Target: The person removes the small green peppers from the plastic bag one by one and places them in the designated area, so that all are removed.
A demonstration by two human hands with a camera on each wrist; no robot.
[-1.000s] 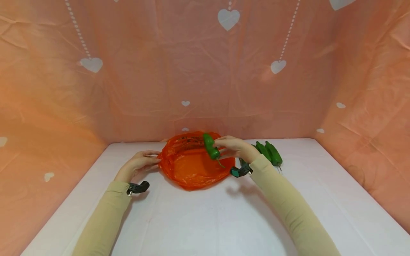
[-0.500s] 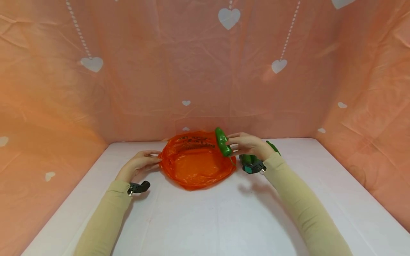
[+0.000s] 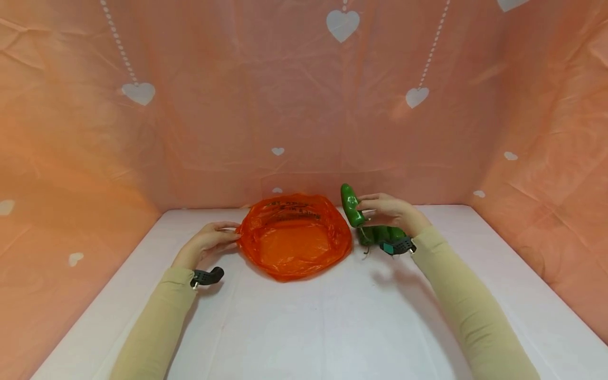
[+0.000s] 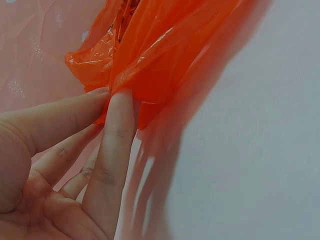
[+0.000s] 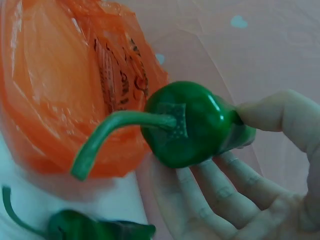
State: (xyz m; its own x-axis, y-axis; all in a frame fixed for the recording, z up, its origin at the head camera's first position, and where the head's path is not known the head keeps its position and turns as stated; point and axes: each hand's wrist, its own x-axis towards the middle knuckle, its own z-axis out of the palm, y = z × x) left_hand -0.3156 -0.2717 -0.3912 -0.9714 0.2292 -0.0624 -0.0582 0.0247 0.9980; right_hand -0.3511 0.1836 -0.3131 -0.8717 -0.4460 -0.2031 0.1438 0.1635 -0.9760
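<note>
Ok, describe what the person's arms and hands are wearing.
Both arms wear long beige sleeves down to the wrists. The left hand and right hand are bare. A small dark wrist device sits at the left wrist; the right one shows a teal patch.

dark print on orange bag (image 3: 294, 240), too blurred to read

Both arms stretched forward in beige sleeves, a small dark camera strapped at each wrist. Left hand (image 3: 205, 244) low at about 10 o'clock, thumb and fingers (image 4: 117, 125) pinched together. Right hand (image 3: 390, 210) raised at about 1 o'clock, fingers (image 5: 220, 175) curled, thumb pressing in from the side.
</note>
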